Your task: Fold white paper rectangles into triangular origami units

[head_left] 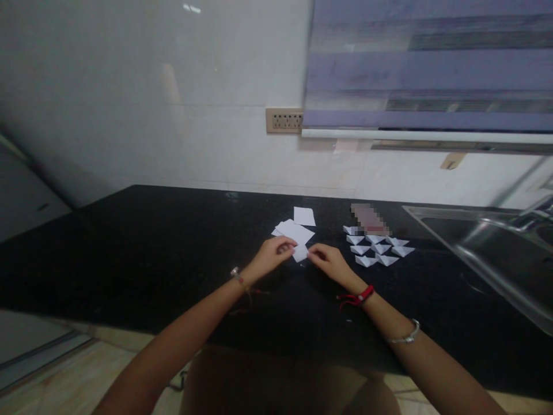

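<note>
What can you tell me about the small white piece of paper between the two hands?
The small white piece of paper looks plain, thin and roughly four-sided, with one corner pointing toward the person. The fingertips of the left hand hold its left side, and those of the right hand its right corner. It is in front of the pile of white sheets, over the black counter. I can't tell whether it is folded or rests on the counter.

Nine paper boats (pixel 380 249), two hands (pixel 276 252)
</note>
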Tool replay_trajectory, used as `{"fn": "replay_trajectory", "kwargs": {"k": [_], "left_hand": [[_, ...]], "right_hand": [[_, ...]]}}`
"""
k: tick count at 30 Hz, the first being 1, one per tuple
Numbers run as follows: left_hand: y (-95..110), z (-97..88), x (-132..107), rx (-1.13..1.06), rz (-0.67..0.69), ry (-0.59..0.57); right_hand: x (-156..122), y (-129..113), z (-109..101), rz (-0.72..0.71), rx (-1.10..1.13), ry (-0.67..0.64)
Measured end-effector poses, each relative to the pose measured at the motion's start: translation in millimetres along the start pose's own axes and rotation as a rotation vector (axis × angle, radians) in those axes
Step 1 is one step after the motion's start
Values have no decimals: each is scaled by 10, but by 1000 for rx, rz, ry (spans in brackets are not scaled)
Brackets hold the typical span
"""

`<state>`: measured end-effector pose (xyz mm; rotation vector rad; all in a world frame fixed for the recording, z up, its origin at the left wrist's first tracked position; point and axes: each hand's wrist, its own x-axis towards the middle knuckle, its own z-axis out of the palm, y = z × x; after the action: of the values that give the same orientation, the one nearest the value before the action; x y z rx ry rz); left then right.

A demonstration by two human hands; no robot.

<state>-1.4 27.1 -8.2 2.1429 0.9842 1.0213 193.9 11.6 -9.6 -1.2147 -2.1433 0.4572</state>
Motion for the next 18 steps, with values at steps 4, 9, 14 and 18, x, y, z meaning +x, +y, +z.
{"fn": "replay_trajectory", "kwargs": {"k": [4, 9, 14, 18], "left_hand": [[-37, 31, -1, -236, -196, -167], [7, 40, -14, -176, -252, -215], [55, 20, -10, 41, -181, -200], [31, 16, -7, 175, -62, -199]], "right_hand": [[-2, 50, 13, 107, 117, -112], [-21, 27, 11, 69, 124, -144], [-23, -17, 7, 57, 102, -89], [-23, -9, 12, 95, 76, -91]]}}
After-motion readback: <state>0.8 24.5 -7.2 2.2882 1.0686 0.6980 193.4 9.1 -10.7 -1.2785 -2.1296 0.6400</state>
